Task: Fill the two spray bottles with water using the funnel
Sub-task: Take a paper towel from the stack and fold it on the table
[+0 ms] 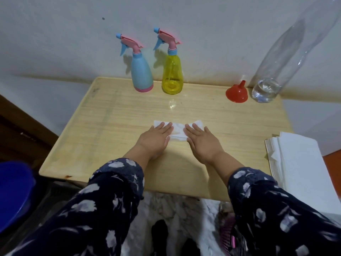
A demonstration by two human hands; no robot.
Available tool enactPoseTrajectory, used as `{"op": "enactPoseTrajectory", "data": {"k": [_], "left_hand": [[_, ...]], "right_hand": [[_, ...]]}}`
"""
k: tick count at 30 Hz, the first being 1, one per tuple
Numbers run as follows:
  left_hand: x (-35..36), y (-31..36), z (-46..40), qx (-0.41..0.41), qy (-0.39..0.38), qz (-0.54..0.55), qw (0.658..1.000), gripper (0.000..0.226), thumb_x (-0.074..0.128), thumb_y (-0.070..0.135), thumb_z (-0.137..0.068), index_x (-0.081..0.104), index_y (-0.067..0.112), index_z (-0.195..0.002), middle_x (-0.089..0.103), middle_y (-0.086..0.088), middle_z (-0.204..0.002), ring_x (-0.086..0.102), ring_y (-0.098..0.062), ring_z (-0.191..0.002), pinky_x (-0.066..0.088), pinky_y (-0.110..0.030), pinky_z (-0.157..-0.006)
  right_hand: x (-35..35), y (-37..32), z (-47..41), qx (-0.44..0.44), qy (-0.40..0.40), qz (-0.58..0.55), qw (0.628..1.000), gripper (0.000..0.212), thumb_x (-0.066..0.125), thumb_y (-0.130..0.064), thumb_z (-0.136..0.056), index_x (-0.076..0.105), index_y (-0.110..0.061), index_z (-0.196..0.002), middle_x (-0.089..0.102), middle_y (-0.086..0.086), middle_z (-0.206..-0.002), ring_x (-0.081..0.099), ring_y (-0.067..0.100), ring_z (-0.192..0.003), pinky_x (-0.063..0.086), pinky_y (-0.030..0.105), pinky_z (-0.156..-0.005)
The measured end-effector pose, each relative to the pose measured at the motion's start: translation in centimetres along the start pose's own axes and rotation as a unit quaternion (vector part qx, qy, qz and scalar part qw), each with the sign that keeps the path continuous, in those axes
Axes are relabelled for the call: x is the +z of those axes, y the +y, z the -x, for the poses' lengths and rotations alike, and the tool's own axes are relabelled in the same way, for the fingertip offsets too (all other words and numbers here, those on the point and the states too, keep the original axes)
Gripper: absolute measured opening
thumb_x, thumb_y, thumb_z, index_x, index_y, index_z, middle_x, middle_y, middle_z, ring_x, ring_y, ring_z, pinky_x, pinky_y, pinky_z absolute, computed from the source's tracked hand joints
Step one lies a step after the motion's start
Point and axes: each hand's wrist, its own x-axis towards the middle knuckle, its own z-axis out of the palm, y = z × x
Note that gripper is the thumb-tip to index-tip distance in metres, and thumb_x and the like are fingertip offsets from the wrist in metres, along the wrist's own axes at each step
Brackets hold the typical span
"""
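My left hand (156, 137) and my right hand (201, 140) lie flat on a white tissue (178, 131), palms down, fingers stretched out and grasping nothing. The tissue lies in the middle of the wooden table (92, 130). At the far edge, near the wall, the blue spray bottle (141, 71) and the yellow spray bottle (172, 74) stand upright beside each other, both with their pink heads on. To the right of them the red funnel (237, 93) sits upside down, spout up. Just beside it stands a tall clear bottle (282, 63) with a little water at the bottom. A pile of white napkins (299, 159) lies at the right edge.
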Motion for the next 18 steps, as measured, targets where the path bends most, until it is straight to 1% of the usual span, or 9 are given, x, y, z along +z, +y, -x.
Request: {"op": "enactPoseTrajectory", "data": {"k": [5,8,11,12,13,15,18], "left_hand": [[1.7,2.0,4.1,-0.032,0.006,0.035,0.999,0.051,0.017,0.027,-0.107,0.006,0.017,-0.157,-0.003,0.006,-0.164,-0.002,-0.013,-0.151,0.006,-0.032,-0.122],[2.8,3.4,6.5,-0.041,0.010,0.049,0.998,0.052,0.018,0.027,-0.107,0.007,0.014,-0.156,-0.003,0.002,-0.164,-0.001,-0.015,-0.151,0.007,-0.032,-0.122],[3.1,4.6,8.7,-0.037,0.008,0.034,0.999,0.052,0.018,0.026,-0.107,0.009,0.011,-0.156,0.000,-0.001,-0.165,0.001,-0.017,-0.151,0.008,-0.032,-0.122],[3.1,4.9,9.4,-0.034,0.010,0.025,0.999,0.052,0.018,0.026,-0.107,0.009,0.009,-0.156,0.001,-0.003,-0.165,0.002,-0.018,-0.151,0.008,-0.033,-0.122],[3.1,5.2,10.1,-0.032,0.013,0.016,0.999,0.052,0.018,0.025,-0.107,0.010,0.009,-0.156,0.002,-0.004,-0.164,0.004,-0.018,-0.151,0.008,-0.033,-0.121],[3.2,5.5,11.2,-0.028,0.016,0.006,0.999,0.052,0.018,0.025,-0.107,0.011,0.008,-0.156,0.003,-0.005,-0.164,0.005,-0.018,-0.151,0.008,-0.032,-0.122],[3.6,5.6,12.6,-0.017,0.012,0.007,1.000,0.052,0.017,0.025,-0.107,0.012,0.008,-0.156,0.004,-0.004,-0.164,0.006,-0.017,-0.151,0.008,-0.032,-0.122]], "right_hand": [[0.7,-1.8,3.4,-0.007,0.014,-0.046,0.999,0.048,0.019,-0.026,-0.105,0.022,-0.013,-0.151,0.016,0.000,-0.160,0.010,0.016,-0.148,0.007,0.032,-0.119],[1.3,-2.7,5.7,-0.014,0.016,-0.051,0.998,0.048,0.019,-0.026,-0.105,0.023,-0.011,-0.150,0.016,0.002,-0.160,0.009,0.016,-0.148,0.004,0.030,-0.119],[1.8,-3.4,7.6,-0.010,0.016,-0.051,0.999,0.048,0.018,-0.026,-0.105,0.024,-0.010,-0.150,0.016,0.004,-0.160,0.010,0.016,-0.148,0.003,0.029,-0.119],[2.0,-3.6,8.1,-0.009,0.013,-0.049,0.999,0.050,0.015,-0.028,-0.104,0.024,-0.009,-0.150,0.016,0.005,-0.160,0.010,0.016,-0.148,0.004,0.028,-0.119],[2.2,-4.0,8.6,-0.007,0.012,-0.046,0.999,0.055,0.009,-0.033,-0.103,0.025,-0.009,-0.149,0.017,0.005,-0.159,0.011,0.016,-0.148,0.004,0.028,-0.119],[2.6,-4.7,9.6,-0.001,0.026,-0.058,0.998,0.076,-0.007,-0.044,-0.092,0.030,-0.007,-0.147,0.022,0.007,-0.158,0.016,0.018,-0.147,0.008,0.028,-0.118],[3.2,-5.7,11.3,0.012,0.032,-0.072,0.997,0.097,-0.021,-0.058,-0.083,0.032,-0.008,-0.146,0.024,0.007,-0.157,0.019,0.019,-0.147,0.009,0.028,-0.118]]}}
